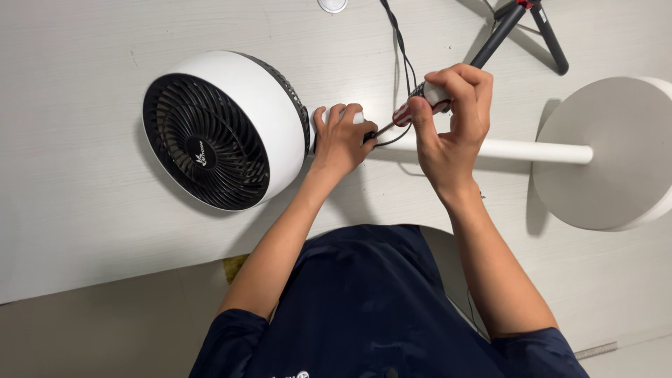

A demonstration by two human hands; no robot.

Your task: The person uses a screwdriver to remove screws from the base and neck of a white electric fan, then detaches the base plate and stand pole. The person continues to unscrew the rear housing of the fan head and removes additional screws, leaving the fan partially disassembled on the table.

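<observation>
White plastic dominates the scene: a pedestal fan (231, 129) lies on its side across a pale surface (84, 231), laid flat so that the joint between head and pole faces the person working on it. The round fan head, with its dark grille turned toward the camera, rests at about nine o'clock from the hands; the white pole (532, 150) runs out toward three o'clock and ends in the wide disc base (616, 150), which stands on edge. The left hand (341, 140) is clenched around the neck just behind the head, its fingers wrapped over the top, apparently to keep the fan from rolling or shifting. The right hand (451, 119) grasps a screwdriver (418, 105) by its red-and-pale handle, fingers pinched round it, the thin shaft angled down toward eight o'clock so that its tip meets the neck right beside the left thumb; whether it sits in a screw cannot be told. A black cord (400, 49) trails from the neck toward twelve o'clock, and the dark legs of a tripod (521, 28) show at about one o'clock from the hands. A small round white object (332, 5) sits at the upper edge. The person leans in over the surface's near edge, in dark blue sleeves (364, 308).
</observation>
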